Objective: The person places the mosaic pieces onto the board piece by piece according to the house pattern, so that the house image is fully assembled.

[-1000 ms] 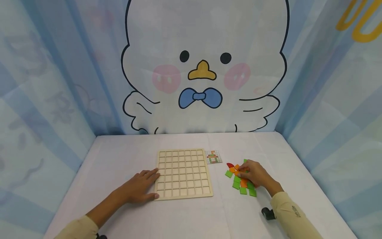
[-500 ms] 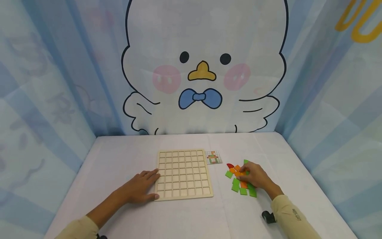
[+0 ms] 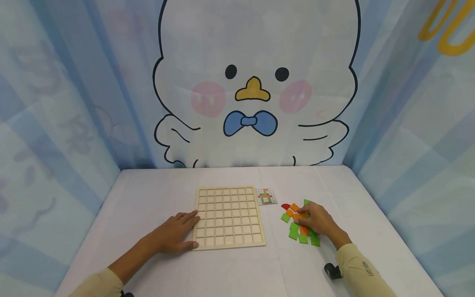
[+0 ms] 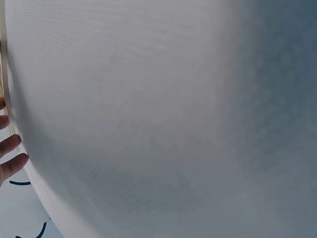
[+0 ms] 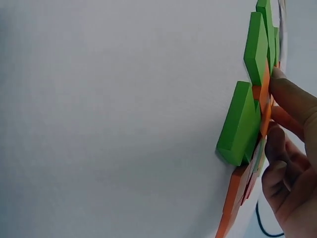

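A wooden grid board (image 3: 229, 217) lies on the white table, its square cells bare. My left hand (image 3: 174, 233) rests at its left edge, fingers spread against the frame; a few fingertips (image 4: 10, 145) enter the left wrist view. Right of the board is a small heap of coloured tiles. My right hand (image 3: 318, 219) reaches into it, thumb and forefinger pinching an orange tile (image 3: 301, 216). Green tiles (image 3: 293, 232), a red rounded tile (image 3: 285, 206) and other orange ones surround the fingers. In the right wrist view, curled fingers (image 5: 282, 171) sit beside a green tile (image 5: 239, 124). The palm covers part of the heap.
A small printed card (image 3: 266, 196) with a coloured grid picture touches the board's upper right side. A black object (image 3: 332, 271) is by the right sleeve. Behind the table (image 3: 156, 181) hangs a curtain (image 3: 252, 148) with a cartoon bird; curtains also flank both sides.
My right hand has shifted slightly down within the heap, and a green tile near the thumb has been nudged. The left hand stays at the board's edge.
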A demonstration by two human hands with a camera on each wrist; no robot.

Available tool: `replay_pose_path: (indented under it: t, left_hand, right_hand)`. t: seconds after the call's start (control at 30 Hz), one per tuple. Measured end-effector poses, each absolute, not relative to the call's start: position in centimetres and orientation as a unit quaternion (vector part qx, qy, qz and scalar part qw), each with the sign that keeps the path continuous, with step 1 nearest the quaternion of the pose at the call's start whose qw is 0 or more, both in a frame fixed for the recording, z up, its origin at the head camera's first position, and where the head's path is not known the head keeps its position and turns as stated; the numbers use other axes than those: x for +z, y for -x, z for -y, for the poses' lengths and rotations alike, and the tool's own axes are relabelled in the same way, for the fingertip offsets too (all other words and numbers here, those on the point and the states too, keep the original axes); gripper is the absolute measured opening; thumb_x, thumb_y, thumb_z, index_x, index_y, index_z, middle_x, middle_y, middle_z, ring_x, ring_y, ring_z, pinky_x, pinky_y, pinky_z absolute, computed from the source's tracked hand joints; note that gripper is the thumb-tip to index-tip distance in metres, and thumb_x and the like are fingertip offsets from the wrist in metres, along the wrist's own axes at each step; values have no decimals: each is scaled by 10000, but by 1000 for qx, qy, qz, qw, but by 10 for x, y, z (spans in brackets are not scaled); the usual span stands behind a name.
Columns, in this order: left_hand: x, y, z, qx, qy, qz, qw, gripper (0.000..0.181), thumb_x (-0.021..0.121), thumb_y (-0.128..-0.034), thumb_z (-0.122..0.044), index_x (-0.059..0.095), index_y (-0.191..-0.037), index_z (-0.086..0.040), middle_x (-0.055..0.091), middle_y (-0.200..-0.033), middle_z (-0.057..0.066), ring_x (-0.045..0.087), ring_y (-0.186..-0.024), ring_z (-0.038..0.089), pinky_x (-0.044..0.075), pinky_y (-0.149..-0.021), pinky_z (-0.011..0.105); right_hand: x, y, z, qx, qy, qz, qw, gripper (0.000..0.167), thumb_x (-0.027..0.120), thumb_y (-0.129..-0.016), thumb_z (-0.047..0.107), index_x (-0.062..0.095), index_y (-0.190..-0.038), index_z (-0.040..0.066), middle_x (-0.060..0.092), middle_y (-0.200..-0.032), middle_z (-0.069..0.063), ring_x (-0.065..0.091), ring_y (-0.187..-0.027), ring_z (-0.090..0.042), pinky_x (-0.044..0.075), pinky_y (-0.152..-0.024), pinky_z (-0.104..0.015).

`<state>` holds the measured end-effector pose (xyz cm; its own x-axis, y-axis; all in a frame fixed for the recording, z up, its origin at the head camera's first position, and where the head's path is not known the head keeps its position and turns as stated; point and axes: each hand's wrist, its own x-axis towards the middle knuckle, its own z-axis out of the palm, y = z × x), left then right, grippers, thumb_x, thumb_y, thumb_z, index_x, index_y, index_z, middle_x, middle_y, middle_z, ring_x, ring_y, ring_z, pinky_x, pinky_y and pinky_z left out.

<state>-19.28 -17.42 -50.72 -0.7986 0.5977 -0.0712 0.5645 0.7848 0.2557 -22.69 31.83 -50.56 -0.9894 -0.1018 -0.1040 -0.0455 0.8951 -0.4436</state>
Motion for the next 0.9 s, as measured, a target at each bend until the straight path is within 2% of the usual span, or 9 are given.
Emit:
replay_pose_path:
  t: [0.37,0.6,0.9]
  left_hand:
    - [-505,194,175,106,-314,-941,71,794,582,-929,-617,429,-1510,-98,376,-1592,143,433,-1382,407,401,-1043,636]
    - [-510,196,175,100,-306,-943,84,815,575,-917,-646,423,-1523,-124,364,-1607,107,422,-1401,362,396,-1069,600]
    - [-511,195,176,108,-314,-940,77,812,565,-926,-642,417,-1524,-113,366,-1603,120,423,-1397,377,398,-1058,613]
  right_hand:
    - [-503,229,-321,-226,67,-969,66,285,817,-840,199,763,-1087,68,641,-1042,-58,586,-1008,-250,490,-979,-521]
    - [-502,229,-317,-248,50,-963,89,356,801,-855,219,743,-1171,68,650,-1144,-85,573,-1151,-323,451,-1039,-557]
    - [-503,231,-314,-240,57,-965,84,314,793,-864,206,751,-1143,68,652,-1158,-108,573,-1163,-344,442,-1047,-565]
